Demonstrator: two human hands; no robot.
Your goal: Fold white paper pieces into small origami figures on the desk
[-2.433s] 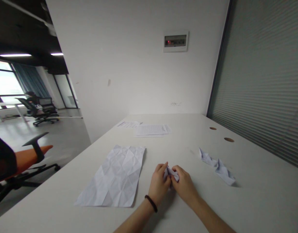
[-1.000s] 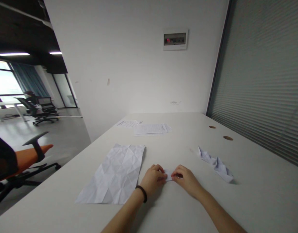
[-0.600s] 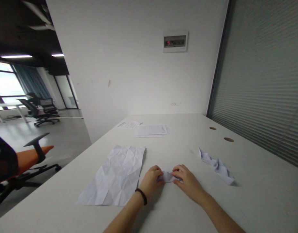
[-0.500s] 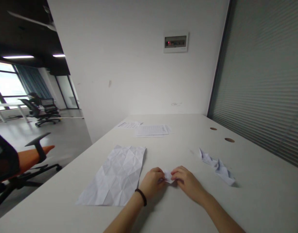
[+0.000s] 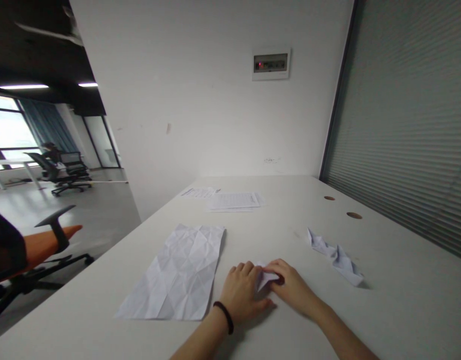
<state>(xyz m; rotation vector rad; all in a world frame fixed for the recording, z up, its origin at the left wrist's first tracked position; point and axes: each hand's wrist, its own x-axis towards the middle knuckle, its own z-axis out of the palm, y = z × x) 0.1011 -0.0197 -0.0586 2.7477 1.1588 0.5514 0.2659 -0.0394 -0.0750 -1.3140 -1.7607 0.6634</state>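
White office desk (image 5: 410, 305) against a slatted glass partition (image 5: 399, 125): your right fingers (image 5: 276, 274) close narrowly on one end of a small folded paper (image 5: 265, 278), which sits on the desk between your hands. Your left hand (image 5: 242, 292), a black wristband (image 5: 225, 317) at its wrist, lies against the paper's other end, its fingers bent at the edge; whether they grip or only press, you cannot tell. Most of the small piece is hidden by your hands, so its folds are hard to read. One piece looks done: a folded paper with peaked ends (image 5: 335, 257) lies to your right, well apart from your hands. To your left, just beside your left hand, a creased sheet of white paper (image 5: 174, 272) lies open and flat, its many folds showing. Only the small piece is in hand. Printed sheets (image 5: 233, 201) lie farther along the desk, near the wall.
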